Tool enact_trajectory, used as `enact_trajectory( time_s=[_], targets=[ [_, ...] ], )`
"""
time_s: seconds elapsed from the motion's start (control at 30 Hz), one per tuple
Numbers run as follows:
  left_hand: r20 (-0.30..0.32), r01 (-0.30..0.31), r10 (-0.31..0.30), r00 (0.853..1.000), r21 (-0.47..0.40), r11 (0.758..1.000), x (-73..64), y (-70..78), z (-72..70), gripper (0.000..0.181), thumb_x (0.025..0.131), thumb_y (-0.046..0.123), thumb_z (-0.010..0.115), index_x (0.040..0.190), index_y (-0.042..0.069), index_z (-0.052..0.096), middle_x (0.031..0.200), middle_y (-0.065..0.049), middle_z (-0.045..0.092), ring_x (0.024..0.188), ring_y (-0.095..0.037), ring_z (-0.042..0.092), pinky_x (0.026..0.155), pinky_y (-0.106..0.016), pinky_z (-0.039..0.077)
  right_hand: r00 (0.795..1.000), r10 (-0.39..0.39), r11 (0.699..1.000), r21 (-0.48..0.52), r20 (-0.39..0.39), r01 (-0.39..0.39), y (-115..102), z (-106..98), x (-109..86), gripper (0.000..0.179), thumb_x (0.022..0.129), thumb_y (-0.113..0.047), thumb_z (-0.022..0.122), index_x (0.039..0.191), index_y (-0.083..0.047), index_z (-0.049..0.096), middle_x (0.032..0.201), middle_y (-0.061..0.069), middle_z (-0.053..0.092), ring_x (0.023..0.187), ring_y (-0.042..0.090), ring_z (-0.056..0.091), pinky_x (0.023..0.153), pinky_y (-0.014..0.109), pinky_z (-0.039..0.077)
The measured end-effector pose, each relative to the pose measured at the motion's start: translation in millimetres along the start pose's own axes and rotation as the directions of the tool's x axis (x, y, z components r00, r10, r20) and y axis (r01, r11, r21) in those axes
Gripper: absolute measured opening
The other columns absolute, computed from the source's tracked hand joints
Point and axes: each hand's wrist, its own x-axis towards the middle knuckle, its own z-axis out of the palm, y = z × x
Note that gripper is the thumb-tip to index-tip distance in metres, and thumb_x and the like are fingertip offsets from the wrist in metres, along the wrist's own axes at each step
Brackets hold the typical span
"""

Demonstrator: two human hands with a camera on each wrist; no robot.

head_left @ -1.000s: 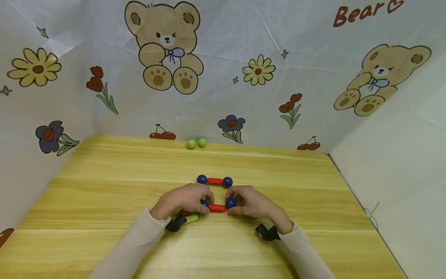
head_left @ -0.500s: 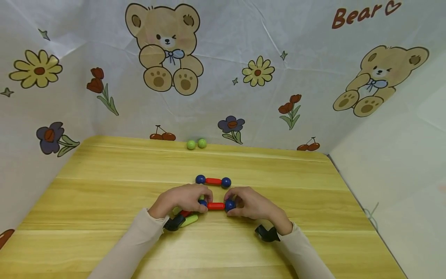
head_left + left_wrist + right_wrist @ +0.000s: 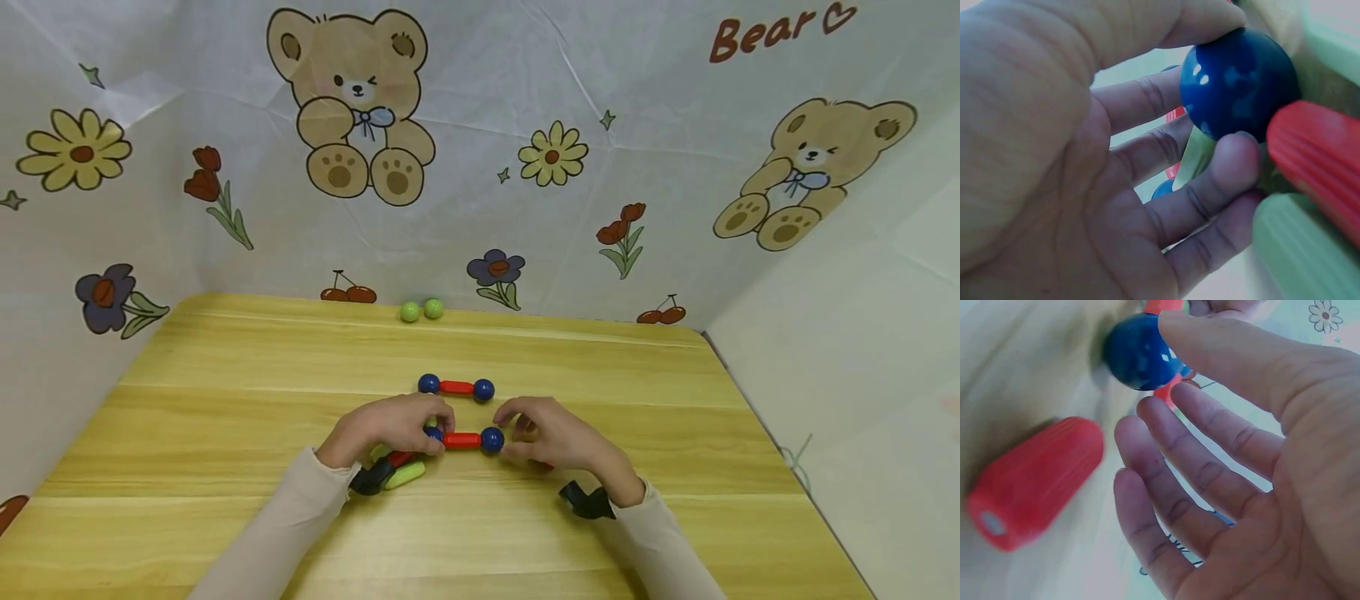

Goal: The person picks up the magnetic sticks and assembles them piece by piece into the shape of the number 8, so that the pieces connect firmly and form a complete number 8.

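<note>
My left hand pinches a blue ball between thumb and fingers. From that ball a red ribbed rod runs right to a second blue ball, touching it end to end. My right hand is just to the right of this second ball, fingers relaxed and holding nothing. In the right wrist view a gap shows between its fingertips and the ball. Below that hand lies a loose red rod with a grey metal spot in its end. Farther back lies another red rod with a blue ball at each end.
Green rods and a red rod lie beneath and beside my left wrist. Two green balls sit at the table's back edge. Behind the wooden table hangs a white cloth printed with bears.
The right-hand ball has come against the red rod, closing a small gap. My right hand has let go of it and drawn right. The left hand keeps its pinch.
</note>
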Motion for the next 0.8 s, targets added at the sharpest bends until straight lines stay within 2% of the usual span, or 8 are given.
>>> enact_trajectory(
  time_s=[0.3,0.53,0.8],
  targets=[
    [-0.009,0.008,-0.008,1.0,-0.002,1.0,-1.1,0.3,0.0,0.015,0.093,0.015,0.076,0.106,0.012,0.069,0.105,0.003,0.061,0.094,-0.017,0.05,0.09,-0.036,0.045,0.999,-0.018,0.998,-0.061,-0.047,0.015,9.9,0.4,-18.0,0.031,0.09,-0.019,0.082,0.117,-0.007,0.071,0.11,0.003,0.071,0.092,0.018,0.063,0.08,0.032,0.055],
    [0.0,0.001,-0.001,1.0,-0.02,1.0,-0.2,-0.8,1.5,0.015,0.093,0.015,0.076,0.106,0.012,0.069,0.103,0.003,0.061,0.093,-0.016,0.05,0.088,-0.034,0.044,1.0,-0.002,0.997,-0.072,0.006,0.003,18.8,-1.2,-25.3,0.032,0.088,-0.01,0.082,0.117,-0.003,0.07,0.104,0.004,0.069,0.084,0.013,0.06,0.074,0.026,0.052],
    [-0.007,0.022,-0.022,1.0,-0.034,0.999,-0.3,-2.2,1.2,0.017,0.094,0.017,0.075,0.11,0.014,0.07,0.11,0.002,0.062,0.098,-0.019,0.052,0.095,-0.04,0.045,1.0,0.012,0.997,-0.082,0.013,-0.011,19.3,-4.1,-23.6,0.023,0.09,-0.004,0.077,0.112,-0.005,0.07,0.098,0.0,0.068,0.08,0.009,0.058,0.073,0.024,0.051]
  ],
)
